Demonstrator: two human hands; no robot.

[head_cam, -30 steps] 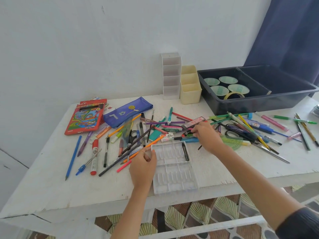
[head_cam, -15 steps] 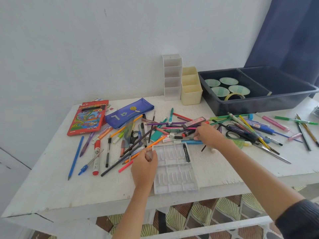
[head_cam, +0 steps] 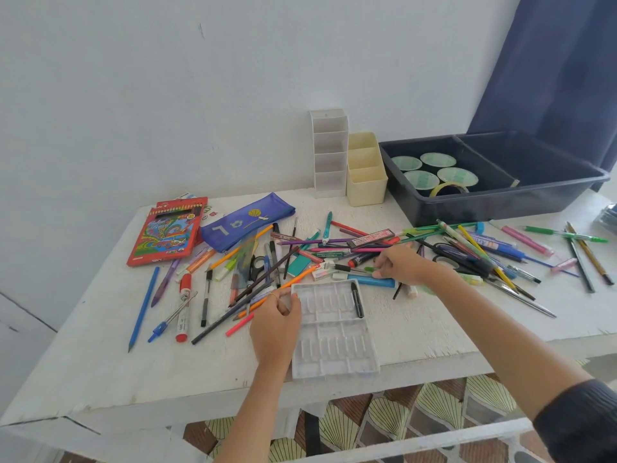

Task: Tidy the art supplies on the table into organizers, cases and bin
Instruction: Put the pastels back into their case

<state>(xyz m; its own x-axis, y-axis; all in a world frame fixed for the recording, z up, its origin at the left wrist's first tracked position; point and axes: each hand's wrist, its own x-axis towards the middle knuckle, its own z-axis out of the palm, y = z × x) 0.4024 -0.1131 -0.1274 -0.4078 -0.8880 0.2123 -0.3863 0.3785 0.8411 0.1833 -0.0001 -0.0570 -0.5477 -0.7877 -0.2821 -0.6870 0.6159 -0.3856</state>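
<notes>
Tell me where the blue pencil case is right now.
In the head view, the blue pencil case lies on the left half of the table, near the wall, just right of the red pencil box.

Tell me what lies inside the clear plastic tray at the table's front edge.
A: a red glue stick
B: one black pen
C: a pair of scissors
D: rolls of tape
B: a single black pen lies in the upper right slot of the clear tray; no other item shows in its slots, and the tape rolls sit in the dark bin.
</notes>
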